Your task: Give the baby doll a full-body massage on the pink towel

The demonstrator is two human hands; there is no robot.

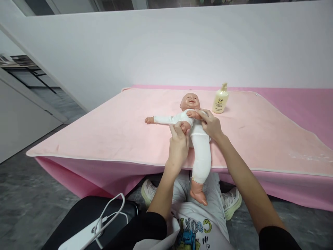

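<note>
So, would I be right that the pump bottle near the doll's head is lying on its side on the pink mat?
Not quite: the head camera view shows the pump bottle standing upright, not lying down. It is near the doll's head on the pink mat.

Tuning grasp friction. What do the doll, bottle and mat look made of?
Doll: head probably smooth vinyl, from its shine; body covering matte white, likely cloth, looking frayed at one ankle. Bottle: likely glossy plastic, given its highlights. Mat: matte pink, probably fabric, showing no glare.
</note>
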